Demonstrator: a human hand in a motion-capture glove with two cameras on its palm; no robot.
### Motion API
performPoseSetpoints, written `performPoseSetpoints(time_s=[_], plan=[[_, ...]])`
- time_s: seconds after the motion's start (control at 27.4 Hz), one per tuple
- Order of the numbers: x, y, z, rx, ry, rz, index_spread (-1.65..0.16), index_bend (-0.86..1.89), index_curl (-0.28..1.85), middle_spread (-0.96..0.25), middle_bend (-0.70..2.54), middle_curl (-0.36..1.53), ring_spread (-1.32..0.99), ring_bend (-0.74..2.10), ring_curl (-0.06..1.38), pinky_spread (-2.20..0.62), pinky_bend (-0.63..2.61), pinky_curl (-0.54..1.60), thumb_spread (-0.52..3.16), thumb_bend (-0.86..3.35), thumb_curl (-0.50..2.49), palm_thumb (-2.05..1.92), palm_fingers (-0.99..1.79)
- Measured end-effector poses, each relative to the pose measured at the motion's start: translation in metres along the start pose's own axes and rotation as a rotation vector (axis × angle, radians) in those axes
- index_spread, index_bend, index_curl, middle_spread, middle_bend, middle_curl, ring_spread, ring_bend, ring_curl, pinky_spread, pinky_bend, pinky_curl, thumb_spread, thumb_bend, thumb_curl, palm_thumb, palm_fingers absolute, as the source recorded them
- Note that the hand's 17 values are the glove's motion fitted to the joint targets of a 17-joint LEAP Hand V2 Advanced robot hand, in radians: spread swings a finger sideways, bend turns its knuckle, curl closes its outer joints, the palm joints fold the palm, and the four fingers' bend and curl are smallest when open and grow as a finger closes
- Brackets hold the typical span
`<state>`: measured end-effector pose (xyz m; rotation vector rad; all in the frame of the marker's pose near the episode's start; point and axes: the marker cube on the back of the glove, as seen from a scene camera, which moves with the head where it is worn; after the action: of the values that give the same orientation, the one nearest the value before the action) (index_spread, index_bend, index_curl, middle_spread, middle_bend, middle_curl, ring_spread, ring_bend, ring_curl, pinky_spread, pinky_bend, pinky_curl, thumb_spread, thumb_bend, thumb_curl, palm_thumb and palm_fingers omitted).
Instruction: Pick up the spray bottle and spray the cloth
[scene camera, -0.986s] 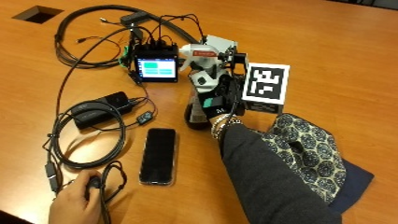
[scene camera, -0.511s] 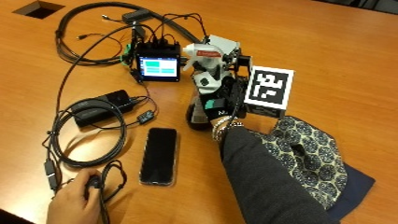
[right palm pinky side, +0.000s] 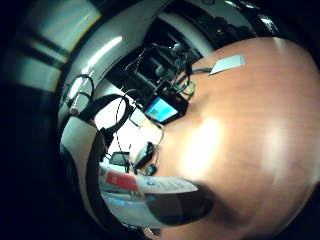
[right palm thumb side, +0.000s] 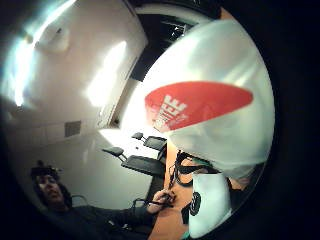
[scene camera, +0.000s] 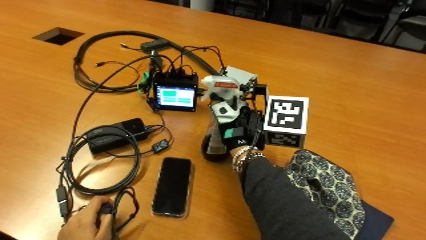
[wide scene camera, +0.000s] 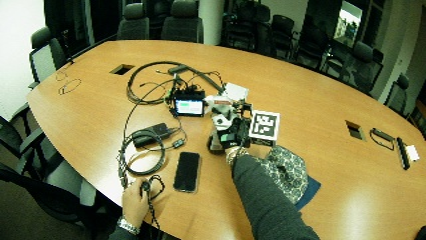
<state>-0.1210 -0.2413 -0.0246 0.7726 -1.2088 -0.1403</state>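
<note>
From the outside view, your gloved right hand (scene camera: 233, 131) is wrapped around the spray bottle (scene camera: 221, 102), which stands on the table (scene camera: 346, 70) just beside the small screen unit (scene camera: 176, 96). The patterned cloth (scene camera: 326, 187) is on the other side of your forearm, near the table edge, so you've got to lift and swing the nozzle back that way before you squeeze. I'd say clear the cables (scene camera: 106, 75) first, go straight up. The wide outside view shows the same thing: bottle upright, phone (wide scene camera: 187, 171) lying off to the side, cloth (wide scene camera: 286, 167) under your sleeve. In the little finger side palm view the bottle's label (right palm pinky side: 150, 185) sits right against the palm. In the thumb side palm view the white and red body (right palm thumb side: 210, 110) fills the frame, so it's close, but I can't tell exactly how your fingers sit, only that they curl round it
</note>
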Motion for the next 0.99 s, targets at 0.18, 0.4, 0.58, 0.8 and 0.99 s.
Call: performPoseSetpoints(time_s=[0.18,0.4,0.58,0.8,0.99], plan=[[0.01,0.005,0.011,-0.057,0.02,0.045,-0.28,0.2,0.59,-0.2,0.55,0.52,-0.2,0.66,0.45,-0.31,0.5,0.42,0.54,-0.03,0.76,0.88,1.31],[0.029,0.014,0.001,-0.141,0.065,0.116,-0.3,0.08,0.51,-0.22,0.47,0.49,-0.2,0.6,0.44,-0.25,0.48,0.41,0.65,-0.03,0.72,0.86,1.05],[0.041,0.019,-0.009,-0.251,0.179,0.157,-0.32,0.06,0.46,-0.21,0.42,0.47,-0.18,0.54,0.43,-0.11,0.43,0.42,0.8,-0.03,0.67,0.84,0.77],[0.036,0.018,-0.001,-0.447,0.434,0.149,-0.34,-0.05,0.33,-0.15,0.32,0.43,-0.15,0.52,0.41,0.05,0.5,0.42,0.88,-0.04,0.61,0.81,0.47],[0.029,0.023,-0.014,-0.549,0.654,0.089,-0.34,0.0,0.26,-0.11,0.31,0.42,-0.11,0.52,0.4,0.14,0.55,0.41,0.93,-0.07,0.53,0.69,0.35]])
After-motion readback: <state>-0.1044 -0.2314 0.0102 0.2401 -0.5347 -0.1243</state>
